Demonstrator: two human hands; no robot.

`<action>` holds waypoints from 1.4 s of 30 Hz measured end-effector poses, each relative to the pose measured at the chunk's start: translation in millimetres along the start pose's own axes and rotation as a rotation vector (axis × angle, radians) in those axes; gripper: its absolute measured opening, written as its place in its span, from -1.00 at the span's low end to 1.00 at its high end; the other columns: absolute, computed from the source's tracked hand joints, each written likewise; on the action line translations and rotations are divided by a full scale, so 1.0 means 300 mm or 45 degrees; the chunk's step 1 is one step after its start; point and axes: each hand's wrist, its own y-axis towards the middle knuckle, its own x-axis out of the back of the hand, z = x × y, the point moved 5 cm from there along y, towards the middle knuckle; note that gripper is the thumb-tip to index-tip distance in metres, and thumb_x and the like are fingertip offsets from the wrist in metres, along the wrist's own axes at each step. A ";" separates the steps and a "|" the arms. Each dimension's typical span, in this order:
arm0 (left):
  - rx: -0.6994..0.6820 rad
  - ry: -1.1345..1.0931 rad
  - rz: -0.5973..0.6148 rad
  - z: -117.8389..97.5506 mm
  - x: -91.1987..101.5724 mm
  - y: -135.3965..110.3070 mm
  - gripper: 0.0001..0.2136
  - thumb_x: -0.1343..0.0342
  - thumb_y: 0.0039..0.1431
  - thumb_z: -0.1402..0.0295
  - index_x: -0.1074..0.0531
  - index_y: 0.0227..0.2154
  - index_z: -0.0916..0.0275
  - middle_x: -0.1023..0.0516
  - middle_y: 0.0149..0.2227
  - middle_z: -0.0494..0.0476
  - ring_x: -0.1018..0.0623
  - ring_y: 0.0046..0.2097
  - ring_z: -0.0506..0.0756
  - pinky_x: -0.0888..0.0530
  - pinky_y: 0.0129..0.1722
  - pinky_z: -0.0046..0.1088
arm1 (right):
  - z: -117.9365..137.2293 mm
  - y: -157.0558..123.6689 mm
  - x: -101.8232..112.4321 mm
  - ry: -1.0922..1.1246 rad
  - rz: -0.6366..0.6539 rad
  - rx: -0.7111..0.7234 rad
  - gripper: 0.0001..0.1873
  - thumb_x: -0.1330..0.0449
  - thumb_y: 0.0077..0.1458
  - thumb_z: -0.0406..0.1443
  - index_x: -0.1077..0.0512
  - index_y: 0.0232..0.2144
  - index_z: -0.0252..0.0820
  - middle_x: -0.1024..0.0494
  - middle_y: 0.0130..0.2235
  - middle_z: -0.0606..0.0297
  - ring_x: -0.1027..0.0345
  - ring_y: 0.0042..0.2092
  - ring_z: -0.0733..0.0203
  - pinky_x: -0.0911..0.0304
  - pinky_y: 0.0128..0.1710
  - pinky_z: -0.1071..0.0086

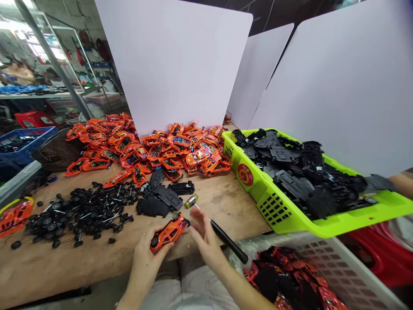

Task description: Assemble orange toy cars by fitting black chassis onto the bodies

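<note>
While the left hand [145, 252] grasps an orange toy car [169, 233] between thumb and fingers, the right hand [204, 237] is released, its fingers parted and loosely curved close to one end of the car; whether a fingertip touches it cannot be told. The lime-green basket [258, 189] serves as reference for position. Toy car and both hands lie to the left of this basket, above the near edge of the wooden table [222, 193]; the car is tilted, with black wheels visible. Between the basket and the car, a hammer [229, 242] rests partly behind the right hand, its black handle pointing towards the wearer and its yellow-green head away. Left of the basket, beyond the car, lie several loose chassis plates [169, 196]; farther left are heaped wheel axles [87, 211], black wheels on thin metal rods. A heap of orange car bodies [180, 148] extends leftward from the basket's far end. Inside the basket, black chassis parts [295, 185] are piled to the rim. Below its near side stands a white crate [351, 267] containing red-orange and black pieces. Behind the basket rise white panels [190, 64].
</note>
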 end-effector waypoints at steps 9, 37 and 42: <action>-0.139 0.036 0.105 -0.018 -0.033 0.019 -0.78 -0.11 0.21 0.18 -0.51 -0.20 0.17 -0.66 -0.18 0.14 -0.62 -0.12 0.19 -0.55 -0.13 -0.27 | 0.075 0.148 -0.022 -0.516 0.691 0.106 -0.50 -0.31 0.10 -0.24 -0.38 0.10 -0.13 -0.51 0.01 0.18 -0.39 0.02 0.09 -0.25 0.06 0.22; -0.083 -0.240 0.059 0.003 0.032 0.014 -0.72 -0.07 0.25 0.13 -0.43 -0.08 0.16 -0.55 -0.01 0.18 -0.54 0.03 0.19 -0.48 0.04 -0.25 | 0.198 0.119 -0.040 -0.682 0.514 0.280 -0.74 -0.24 0.08 -0.39 -0.37 -0.14 -0.18 -0.47 -0.15 0.24 -0.35 -0.12 0.16 -0.28 -0.10 0.31; -0.278 0.060 0.043 -0.187 0.075 0.028 -0.64 -0.23 0.11 0.15 -0.40 -0.07 0.17 -0.54 -0.07 0.20 -0.54 -0.03 0.21 -0.48 -0.02 -0.19 | 0.302 0.102 -0.139 -1.241 0.646 0.477 -0.74 -0.24 0.03 -0.45 -0.34 -0.19 -0.21 -0.45 -0.18 0.17 -0.32 -0.14 0.09 -0.23 -0.18 0.31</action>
